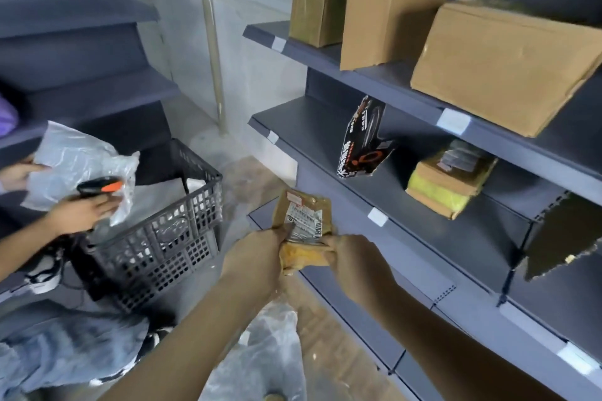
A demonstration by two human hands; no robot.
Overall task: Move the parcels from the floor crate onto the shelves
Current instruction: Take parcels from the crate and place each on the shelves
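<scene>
I hold a small yellow-brown padded parcel (303, 221) with a white barcode label in both hands, in front of the dark shelves. My left hand (257, 257) grips its lower left edge and my right hand (345, 257) grips its lower right. The dark plastic floor crate (156, 244) stands to the left, with parcels showing through its mesh wall. The middle shelf (325, 140) to the right carries a black printed box (365, 140) and a yellow-taped carton (449, 179).
The upper shelf (358, 75) holds three brown cartons (508, 65). At the left another person's hands hold a clear plastic bag parcel (78, 159) and a black and orange scanner (101, 187). Plastic bags (260, 352) lie on the floor below my arms.
</scene>
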